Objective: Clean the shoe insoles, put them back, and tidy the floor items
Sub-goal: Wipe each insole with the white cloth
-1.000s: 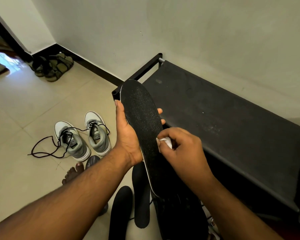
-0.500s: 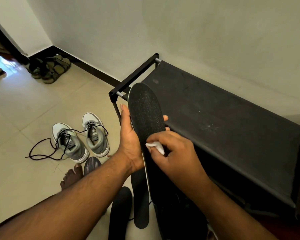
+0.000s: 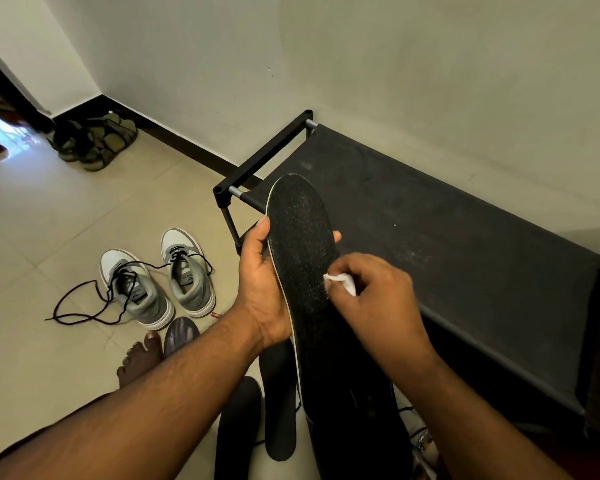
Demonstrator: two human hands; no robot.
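The black insole [image 3: 302, 244] stood tilted, toe end up, in front of the black shoe rack [image 3: 447, 237], its speckled face toward the camera. The left hand [image 3: 262, 289] grasped it from the side away from the rack, thumb along one edge and fingertips showing past the other. The right hand [image 3: 374, 299] pinched a small white wipe [image 3: 342, 282] against the insole's face on the rack side. Two more dark insoles [image 3: 257, 417] lay on the floor tiles [image 3: 49, 220] below the held one. Farther from the rack sat a pair of grey sneakers [image 3: 160, 282], laces loose, with a bare foot [image 3: 139, 358] nearer the camera. Olive sandals [image 3: 97, 140] rested by the wall corner, well apart from the rack.
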